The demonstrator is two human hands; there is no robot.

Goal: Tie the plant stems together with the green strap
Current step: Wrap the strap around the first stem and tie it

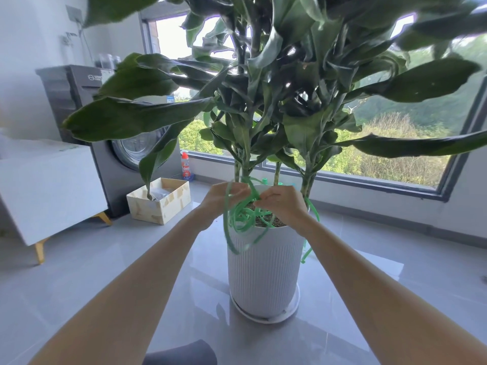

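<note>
A tall plant with several green stems (243, 169) and broad dark leaves stands in a white ribbed pot (263, 270) on the grey floor. A long green strap (242, 219) hangs in tangled loops over the pot's front rim and trails down its right side. My left hand (222, 200) grips the strap just in front of the left stems. My right hand (283, 204) pinches the strap beside it, above the soil. Both hands almost touch at the pot's rim. Where the strap passes behind the stems is hidden.
A white saucer (292, 309) sits under the pot. An open cardboard box (160, 204) stands to the left, by a grey washing machine (100, 143) and a white cabinet (50, 191). A red bottle (186, 165) is by the large window (382, 164).
</note>
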